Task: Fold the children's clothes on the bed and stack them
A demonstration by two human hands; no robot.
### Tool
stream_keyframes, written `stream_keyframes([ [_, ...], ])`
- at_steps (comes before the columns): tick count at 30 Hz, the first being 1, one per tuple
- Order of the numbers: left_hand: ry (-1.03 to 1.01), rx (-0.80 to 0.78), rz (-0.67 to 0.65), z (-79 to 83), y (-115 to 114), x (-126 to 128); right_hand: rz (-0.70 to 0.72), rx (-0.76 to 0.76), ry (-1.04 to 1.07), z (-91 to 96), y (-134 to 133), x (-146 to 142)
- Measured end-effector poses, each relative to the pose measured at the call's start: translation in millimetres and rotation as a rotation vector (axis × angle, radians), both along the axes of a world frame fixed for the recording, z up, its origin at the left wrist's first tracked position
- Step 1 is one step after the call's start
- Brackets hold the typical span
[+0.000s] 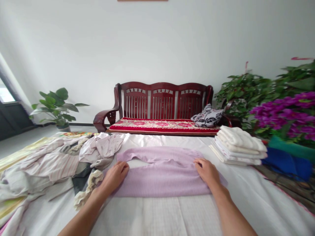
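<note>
- Lilac knit garment [162,178] lies flat on white sheet [157,216], partly folded, far edge doubled over toward the person.
- L hand [115,175] rests at garment's left end, fingers curled over the folded edge, pinching cloth; R hand [206,170] does likewise at garment's right end.
- Step in hand, by judgement: mid-fold, both hands setting the crease.
- Next move would call for an even pull at both ends, so the crease stays straight and the knit doesn't bunch.
- Left of garment: heap of unfolded clothes [49,167], touching its left end.
- Right of garment, well apart: stack of folded whites [237,146].
- Beyond garment: wooden bench [162,105] w/ red cushion, patterned pillow [206,116]; plants either side.
</note>
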State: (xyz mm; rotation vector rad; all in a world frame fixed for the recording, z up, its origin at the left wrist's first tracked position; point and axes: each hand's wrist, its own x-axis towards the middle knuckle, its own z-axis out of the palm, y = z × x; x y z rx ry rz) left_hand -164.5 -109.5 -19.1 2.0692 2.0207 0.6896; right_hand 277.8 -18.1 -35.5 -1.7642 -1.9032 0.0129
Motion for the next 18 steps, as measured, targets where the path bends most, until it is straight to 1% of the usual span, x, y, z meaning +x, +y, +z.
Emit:
stream_keyframes([
  [2, -0.085, 0.081, 0.157, -6.5, 12, -13, -0.083, 0.072, 0.058, -0.3, 3, 7],
  [4, -0.104, 0.166, 0.304, -11.5, 22, -26, -0.169, 0.121, 0.052, 0.3, 6, 13],
  [6, -0.071, 0.174, 0.38, -14.9, 30, -35, -0.244, 0.084, 0.004, 0.8, 8, 18],
  [9, -0.022, 0.085, 0.42, -15.9, 37, -36, -0.324, -0.06, -0.07, 0.7, 10, 20],
  [11, -0.009, 0.026, 0.446, -14.0, 40, -31, -0.34, -0.116, -0.124, 0.2, 12, 19],
  [15, -0.056, -0.084, 0.509, -8.1, 42, -25, -0.356, -0.107, -0.233, -0.3, 14, 19],
  [16, -0.079, -0.089, 0.509, -7.0, 42, -25, -0.359, -0.104, -0.248, -0.1, 14, 19],
  [18, -0.131, -0.041, 0.47, -6.0, 42, -28, -0.349, -0.125, -0.242, 1.2, 15, 22],
])
